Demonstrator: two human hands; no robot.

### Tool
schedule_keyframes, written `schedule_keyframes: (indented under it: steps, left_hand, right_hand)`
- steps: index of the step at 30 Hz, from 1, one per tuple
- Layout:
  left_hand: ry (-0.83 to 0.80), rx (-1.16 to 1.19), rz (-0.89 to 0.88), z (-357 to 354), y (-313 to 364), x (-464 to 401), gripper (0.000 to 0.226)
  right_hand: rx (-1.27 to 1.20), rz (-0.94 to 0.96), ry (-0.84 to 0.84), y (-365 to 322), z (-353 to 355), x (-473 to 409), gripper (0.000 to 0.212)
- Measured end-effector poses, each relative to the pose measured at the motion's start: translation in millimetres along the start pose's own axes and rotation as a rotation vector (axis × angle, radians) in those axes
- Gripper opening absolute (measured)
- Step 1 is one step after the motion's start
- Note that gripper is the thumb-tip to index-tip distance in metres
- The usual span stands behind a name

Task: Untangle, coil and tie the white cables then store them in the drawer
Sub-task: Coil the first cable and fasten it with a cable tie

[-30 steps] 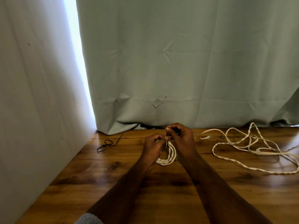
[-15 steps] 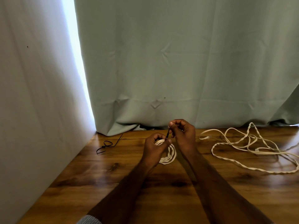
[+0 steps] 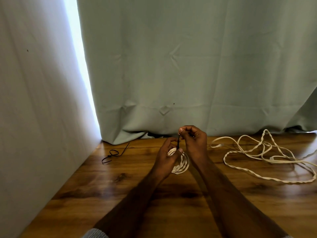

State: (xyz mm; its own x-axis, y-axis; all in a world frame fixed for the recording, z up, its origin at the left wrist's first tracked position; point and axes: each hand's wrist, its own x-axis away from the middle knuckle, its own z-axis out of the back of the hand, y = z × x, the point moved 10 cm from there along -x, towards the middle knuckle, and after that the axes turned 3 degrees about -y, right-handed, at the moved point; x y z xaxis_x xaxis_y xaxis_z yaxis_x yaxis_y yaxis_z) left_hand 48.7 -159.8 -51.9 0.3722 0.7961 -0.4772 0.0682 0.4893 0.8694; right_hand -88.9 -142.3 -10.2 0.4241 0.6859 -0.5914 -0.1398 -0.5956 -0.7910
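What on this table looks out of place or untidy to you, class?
The loose white cable on the right sprawls in tangled, overlapping loops, unlike the coiled cable held by the left hand. The right hand pulls a black tie on that coil. A spare black tie lies near the curtain.

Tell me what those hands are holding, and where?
The left hand grips the coiled white cable at its top; the right hand pinches the black tie by its upper end.
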Motion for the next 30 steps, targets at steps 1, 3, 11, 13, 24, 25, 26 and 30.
schedule_keyframes:
  steps: [1,3,11,13,24,25,26,30]
  left_hand:
    - [-0.008,0.005,0.011,0,-2,0,0.037]
    - [-0.024,-0.002,0.013,-1,-3,-1,0.037]
    - [-0.046,-0.022,0.041,-4,-6,0,0.016]
    - [-0.045,0.023,0.064,-5,-7,0,0.005]
    - [0.088,0.182,0.095,10,-2,3,0.013]
    - [0.103,0.185,0.08,12,0,3,0.015]
    - [0.113,0.178,0.063,14,2,2,0.016]
    - [0.11,-0.069,-0.036,22,1,0,0.012]
  right_hand:
    - [-0.001,-0.006,0.004,1,1,0,0.005]
    - [-0.006,-0.014,0.017,2,2,1,0.003]
    - [-0.154,-0.067,0.136,7,21,-3,0.011]
    - [-0.197,-0.078,0.131,8,19,-2,0.01]
    - [-0.078,-0.028,-0.214,2,-15,12,0.016]
    - [-0.054,-0.03,-0.262,4,-19,14,0.018]
    - [-0.032,-0.032,-0.301,6,-22,16,0.019]
    - [-0.003,-0.024,-0.36,8,-31,18,0.015]
